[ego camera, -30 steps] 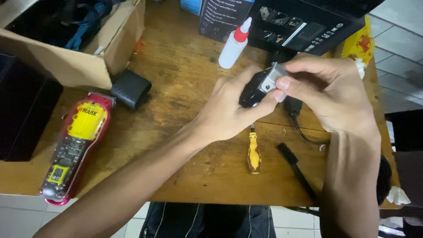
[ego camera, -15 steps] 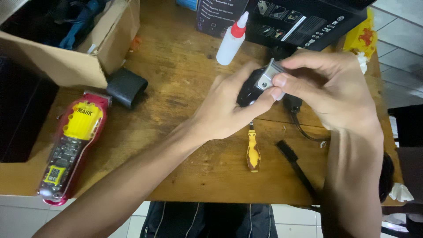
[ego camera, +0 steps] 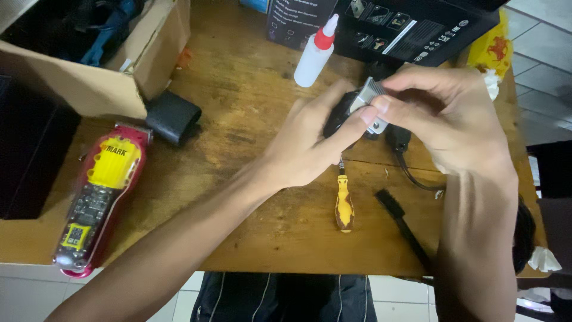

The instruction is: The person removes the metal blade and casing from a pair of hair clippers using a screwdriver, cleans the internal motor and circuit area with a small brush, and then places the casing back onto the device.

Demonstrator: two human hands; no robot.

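A black hair clipper [ego camera: 348, 116] with a toothed metal blade at its far end is held just above the middle of the tabletop [ego camera: 250, 89], between both hands. The left hand [ego camera: 310, 149] wraps it from the near left, fingers [ego camera: 357, 122] curled shut around the dark body. The right hand [ego camera: 447, 125] comes from the right, its fingers [ego camera: 396, 89] pinched on the metal blade. The body is mostly hidden by the hands; a black cord runs off behind the right hand.

If the pinch slips, the blade teeth could nick a fingertip, or the clipper could drop onto the yellow-handled screwdriver [ego camera: 344, 206] lying just below. A black brush [ego camera: 405, 229] lies to its right, an oil bottle [ego camera: 314, 50] farther off, and a red and yellow clipper [ego camera: 101, 197] well to the left.
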